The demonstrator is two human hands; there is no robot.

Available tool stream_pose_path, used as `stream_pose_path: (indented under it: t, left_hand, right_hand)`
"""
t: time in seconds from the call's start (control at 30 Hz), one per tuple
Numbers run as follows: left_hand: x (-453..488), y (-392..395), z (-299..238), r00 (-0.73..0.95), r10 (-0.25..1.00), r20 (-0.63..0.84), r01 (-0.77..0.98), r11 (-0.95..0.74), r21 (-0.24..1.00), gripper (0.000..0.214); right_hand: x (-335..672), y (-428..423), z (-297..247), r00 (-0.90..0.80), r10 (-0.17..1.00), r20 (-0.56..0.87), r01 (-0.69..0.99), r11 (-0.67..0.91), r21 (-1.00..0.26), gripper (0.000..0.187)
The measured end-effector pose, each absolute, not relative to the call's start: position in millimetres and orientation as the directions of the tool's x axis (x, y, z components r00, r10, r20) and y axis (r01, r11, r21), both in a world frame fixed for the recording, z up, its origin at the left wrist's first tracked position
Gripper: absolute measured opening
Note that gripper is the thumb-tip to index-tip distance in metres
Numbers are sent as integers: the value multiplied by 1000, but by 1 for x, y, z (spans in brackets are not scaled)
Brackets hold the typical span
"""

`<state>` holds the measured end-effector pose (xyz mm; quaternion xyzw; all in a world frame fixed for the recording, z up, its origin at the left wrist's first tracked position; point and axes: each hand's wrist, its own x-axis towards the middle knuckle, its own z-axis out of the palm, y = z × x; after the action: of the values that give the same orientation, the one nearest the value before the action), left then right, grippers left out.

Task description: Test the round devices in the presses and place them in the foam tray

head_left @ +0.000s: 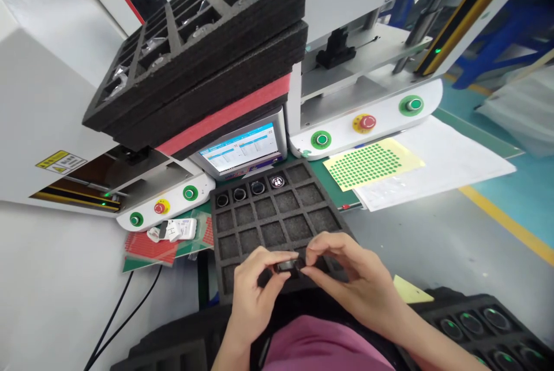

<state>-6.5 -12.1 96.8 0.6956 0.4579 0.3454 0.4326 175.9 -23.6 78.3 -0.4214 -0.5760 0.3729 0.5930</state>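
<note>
Over the near side of the black foam tray [280, 212], my left hand [255, 287] pinches a small black watch body [286, 266] between thumb and fingers. It looks like a strapless round watch seen edge-on. My right hand [352, 276] has its thumb and index fingertip closed at the right edge of this same piece. Whether a smaller part sits between those fingertips is hidden. In the tray's far row lie several round watch bodies, one with a lit white display [277, 181]. The other visible tray pockets hold nothing.
Behind the tray stands a monitor [242, 143], with stacked foam trays [194, 65] above it. Button panels [367, 123] flank it. Green dot stickers [367, 163] lie right, red sticker sheets [151, 246] left. Another foam tray [480, 307] holds round watch bodies at lower right.
</note>
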Motion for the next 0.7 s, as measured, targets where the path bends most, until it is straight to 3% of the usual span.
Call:
stream_pose_path:
  t: [0.3,0.5,0.63,0.7]
  left_hand:
    - [-5,-11,93,292,947,132,349,-234,908,20]
    - [1,-9,87,258,959,114,392,-212,895,14]
    - [8,-8,81,226,973,53,413,-145,899,13]
    - [9,-6,77,162,987,15,409,-81,909,15]
  right_hand:
    - [168,-25,82,238,847,475,242,421,-874,19]
    - [171,-25,76,230,915,332,87,320,-943,22]
    - [187,-21,58,242,939,245,71,235,-969,13]
    - [206,-15,42,306,935,178,64,167,-984,18]
